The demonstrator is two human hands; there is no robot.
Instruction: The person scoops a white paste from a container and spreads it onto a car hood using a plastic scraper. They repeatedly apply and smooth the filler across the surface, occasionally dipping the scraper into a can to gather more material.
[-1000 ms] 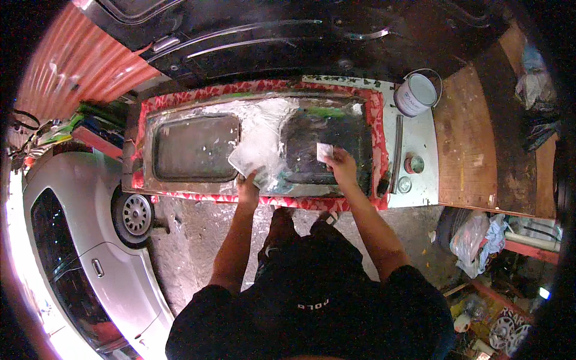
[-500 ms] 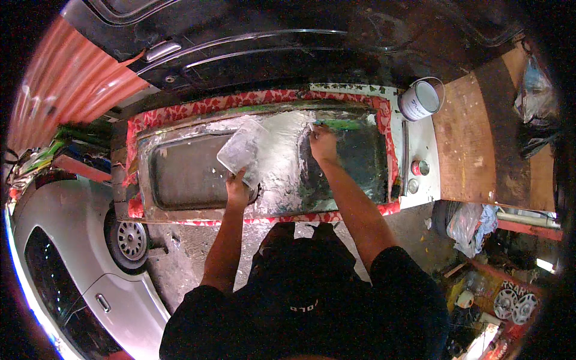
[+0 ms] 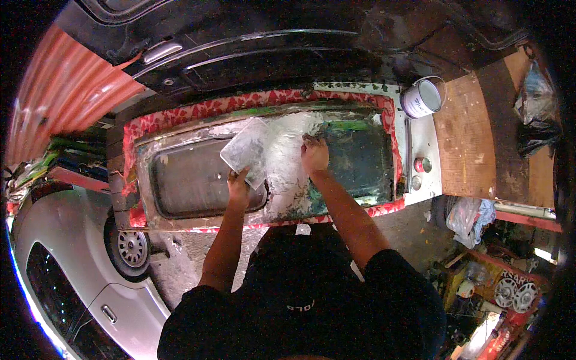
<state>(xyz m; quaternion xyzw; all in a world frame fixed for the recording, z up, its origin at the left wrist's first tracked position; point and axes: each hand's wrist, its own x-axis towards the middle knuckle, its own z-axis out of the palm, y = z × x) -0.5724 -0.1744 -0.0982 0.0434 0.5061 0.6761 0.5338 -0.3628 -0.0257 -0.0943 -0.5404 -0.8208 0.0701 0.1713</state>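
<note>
A dark panel [image 3: 207,180] with a recessed section at its left lies before me, like a vehicle door. Whitish paste [image 3: 287,171] is smeared over its middle. My left hand [image 3: 238,187] grips the near edge of a flat, translucent plastic sheet [image 3: 245,149] with whitish smears, held above the panel. To its right, my right hand [image 3: 315,157] is closed over the right edge of the paste. Its fingertips pinch something small that I cannot make out. The panel's right part [image 3: 354,162] is dark with green streaks.
Red-and-white patterned cloth [image 3: 180,114] borders the panel. A metal can with a handle [image 3: 421,99] and a small red tin [image 3: 422,164] stand at the right. A silver car [image 3: 72,228] is at the left, a dark vehicle body [image 3: 270,54] beyond. Plastic bags [image 3: 465,219] hang at the right.
My right hand has come nearer to me and slightly left, over the paste's right edge. The left hand and plastic sheet have stayed almost in place.
</note>
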